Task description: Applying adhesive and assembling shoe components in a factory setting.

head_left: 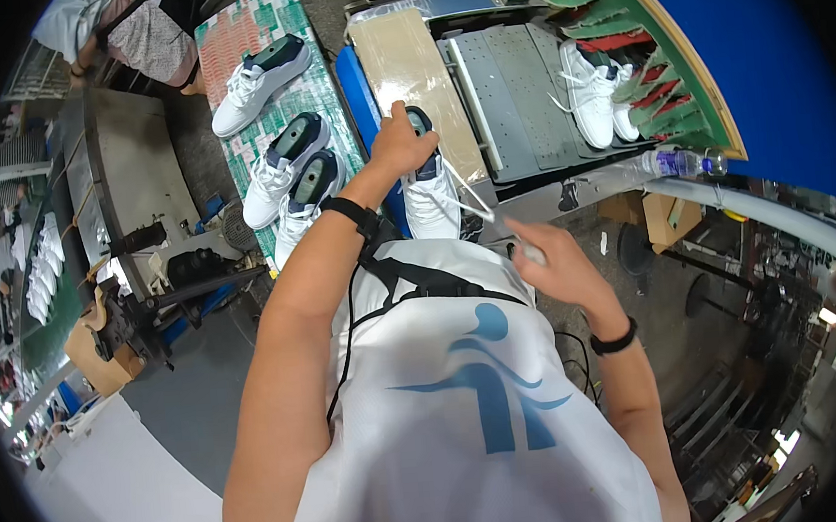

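Observation:
A white sneaker [434, 209] with a dark collar stands at the machine's near edge, toe toward me. My left hand [404, 146] is closed over its heel and collar. To the right of the shoe, my right hand [561, 259] grips a slim hand tool with a pale handle [532, 252]; its exact kind is unclear. A white shoelace [470, 195] stretches from the sneaker toward the tool's tip, where blur hides how they meet.
More white sneakers [260, 86] rest on a green-and-red patterned bench to the left. A conveyor [523, 98] runs into an opening with green and red flaps, and a pair of sneakers [593, 98] sits there. A plastic bottle [675, 162] lies on the machine's edge.

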Available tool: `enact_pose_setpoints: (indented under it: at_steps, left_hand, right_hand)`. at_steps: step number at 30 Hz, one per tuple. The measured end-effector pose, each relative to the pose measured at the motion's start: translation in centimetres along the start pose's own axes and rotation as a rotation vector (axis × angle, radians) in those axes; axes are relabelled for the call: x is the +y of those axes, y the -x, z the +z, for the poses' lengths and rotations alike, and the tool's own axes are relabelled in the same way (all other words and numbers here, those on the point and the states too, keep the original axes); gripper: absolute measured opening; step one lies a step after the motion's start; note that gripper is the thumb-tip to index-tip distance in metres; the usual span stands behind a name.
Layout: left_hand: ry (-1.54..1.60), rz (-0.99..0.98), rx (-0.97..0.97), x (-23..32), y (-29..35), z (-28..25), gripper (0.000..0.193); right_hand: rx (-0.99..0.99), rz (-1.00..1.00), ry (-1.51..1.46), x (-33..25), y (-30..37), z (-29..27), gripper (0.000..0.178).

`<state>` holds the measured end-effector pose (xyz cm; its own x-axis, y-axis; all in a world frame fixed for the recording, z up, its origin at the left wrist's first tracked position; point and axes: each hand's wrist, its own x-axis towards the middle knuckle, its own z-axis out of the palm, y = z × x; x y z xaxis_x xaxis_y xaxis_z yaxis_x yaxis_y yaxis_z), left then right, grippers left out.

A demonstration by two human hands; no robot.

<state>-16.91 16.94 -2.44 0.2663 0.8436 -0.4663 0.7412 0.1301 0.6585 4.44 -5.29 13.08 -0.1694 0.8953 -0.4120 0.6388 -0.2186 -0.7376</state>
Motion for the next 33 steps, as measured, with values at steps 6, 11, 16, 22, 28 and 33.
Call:
enact_pose_setpoints:
  at_steps: [6, 11, 16, 22, 28, 33]
  left_hand:
    - [0.025, 0.011, 0.01, 0.0, 0.4, 0.1, 0.081]
    - [0.028, 0.008, 0.021, -0.3, 0.4, 0.1, 0.087]
    - [-0.034, 0.022, 0.066, -0.1, 0.0, 0.3, 0.081]
    - [0.029, 0.051, 0.047, -0.6, 0.2, 0.7, 0.083]
    - [-0.011, -0.015, 0.032, -0.3, 0.4, 0.8, 0.087]
    - [-0.018, 0.027, 0.046, -0.9, 0.3, 0.9, 0.083]
  right_hand:
    - [0.207, -0.171, 0.006, 2.1, -8.1, 6.3, 0.076]
    - [-0.04, -0.051, 0.204, 4.7, -6.0, 6.9, 0.077]
    - [0.116, -0.046, 0.012, 3.9, -4.2, 5.2, 0.077]
    - [0.185, -0.218, 0.101, 2.7, -8.6, 7.5, 0.079]
    - [0.013, -0.112, 0.083, 0.8, -3.5, 5.6, 0.078]
    - [0.077, -0.246, 0.191, -1.9, -6.8, 6.1, 0.078]
